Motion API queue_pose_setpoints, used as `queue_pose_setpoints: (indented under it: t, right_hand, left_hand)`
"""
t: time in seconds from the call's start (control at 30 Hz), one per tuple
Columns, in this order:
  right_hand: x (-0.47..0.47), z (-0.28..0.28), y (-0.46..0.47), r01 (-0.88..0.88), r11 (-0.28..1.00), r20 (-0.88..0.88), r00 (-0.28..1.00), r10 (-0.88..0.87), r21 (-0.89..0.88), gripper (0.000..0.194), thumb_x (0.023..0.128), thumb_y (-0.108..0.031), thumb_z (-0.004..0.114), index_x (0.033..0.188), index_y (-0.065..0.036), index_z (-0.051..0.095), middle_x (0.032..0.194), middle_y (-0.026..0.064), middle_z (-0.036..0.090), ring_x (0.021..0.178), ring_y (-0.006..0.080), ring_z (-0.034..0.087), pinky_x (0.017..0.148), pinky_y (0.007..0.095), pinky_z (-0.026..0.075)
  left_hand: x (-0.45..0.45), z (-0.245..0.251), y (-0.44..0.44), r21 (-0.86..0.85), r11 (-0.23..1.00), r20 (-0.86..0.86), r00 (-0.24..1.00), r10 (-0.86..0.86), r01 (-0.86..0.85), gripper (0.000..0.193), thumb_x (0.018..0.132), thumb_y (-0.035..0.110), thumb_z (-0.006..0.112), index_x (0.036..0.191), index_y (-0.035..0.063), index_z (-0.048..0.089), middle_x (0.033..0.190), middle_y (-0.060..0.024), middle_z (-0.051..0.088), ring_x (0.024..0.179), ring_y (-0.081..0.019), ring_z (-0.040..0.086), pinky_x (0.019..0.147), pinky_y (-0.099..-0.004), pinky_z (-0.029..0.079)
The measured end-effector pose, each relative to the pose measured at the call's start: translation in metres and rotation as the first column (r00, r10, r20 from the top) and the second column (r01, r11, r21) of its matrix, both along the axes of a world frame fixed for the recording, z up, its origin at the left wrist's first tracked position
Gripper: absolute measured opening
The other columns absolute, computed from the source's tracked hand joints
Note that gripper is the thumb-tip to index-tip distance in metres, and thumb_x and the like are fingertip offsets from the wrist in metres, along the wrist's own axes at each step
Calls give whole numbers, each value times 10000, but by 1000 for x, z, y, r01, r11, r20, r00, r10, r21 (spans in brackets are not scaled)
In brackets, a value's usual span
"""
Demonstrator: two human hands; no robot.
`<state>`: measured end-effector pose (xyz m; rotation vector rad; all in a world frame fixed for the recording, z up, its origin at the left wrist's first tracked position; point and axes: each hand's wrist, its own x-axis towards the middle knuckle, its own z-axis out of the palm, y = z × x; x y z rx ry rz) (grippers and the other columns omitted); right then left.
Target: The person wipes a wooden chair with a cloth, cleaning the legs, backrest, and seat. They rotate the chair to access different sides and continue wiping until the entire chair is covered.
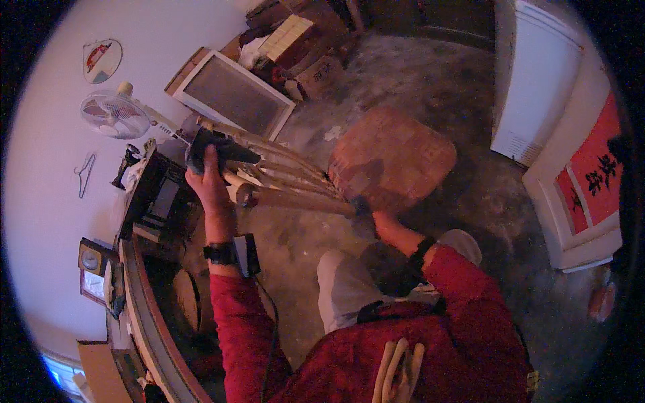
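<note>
A wooden chair lies before me, its reddish-brown seat [398, 156] over the floor and its back slats and thick post [302, 200] reaching left. My left hand [207, 163] is closed on a dark cloth [221, 146] at the far left end of the chair back. Beside the joint of post and seat is my right hand [380, 217], near a small dark thing [360, 205]; its fingers are mostly hidden. Both wrists bear dark bands.
A white-framed screen panel [232, 90] leans beyond the chair. To the left stand an electric fan [116, 113], a sewing machine [126, 166] and a curved table edge [151, 312]. A white appliance [534, 80] stands at the right, above red paper [599, 171] bearing writing.
</note>
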<state>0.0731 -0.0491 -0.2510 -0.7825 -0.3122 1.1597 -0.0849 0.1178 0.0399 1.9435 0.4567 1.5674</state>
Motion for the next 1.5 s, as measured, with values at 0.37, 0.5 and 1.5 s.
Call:
queue_pose_setpoints:
  t: [0.37, 0.5, 1.5]
  right_hand:
    - [2, 12, -44, 296, 946, 867, 498, -31, -136, 214, 850, -155, 458, 999, -36, 557, 924, 151, 582, 825, 285, 524, 778, 403, 430]
    - [-15, 45, -66, 286, 929, 933, 335, 134, -237, 215, 824, -114, 464, 985, -9, 561, 1006, 203, 559, 920, 338, 524, 835, 415, 415]
    - [-47, 169, -27, 123, 872, 879, 1, -477, 473, 417, 618, -45, 546, 1032, 2, 553, 1155, 236, 485, 1111, 410, 420, 970, 467, 321]
  left_hand:
    - [11, 5, -12, -14, 998, -49, 997, -59, 58, 218, 844, 110, 581, 1019, -20, 592, 904, -34, 602, 783, -112, 539, 720, -248, 445]
    - [13, 0, 11, -27, 994, -80, 991, -109, 107, 213, 845, 111, 589, 1012, -20, 594, 907, -23, 601, 787, -99, 532, 723, -238, 437]
    - [12, -4, -81, -251, 968, 346, 932, 110, -21, 458, 886, 405, 475, 1148, 30, 490, 1053, -101, 580, 904, -237, 572, 818, -353, 463]
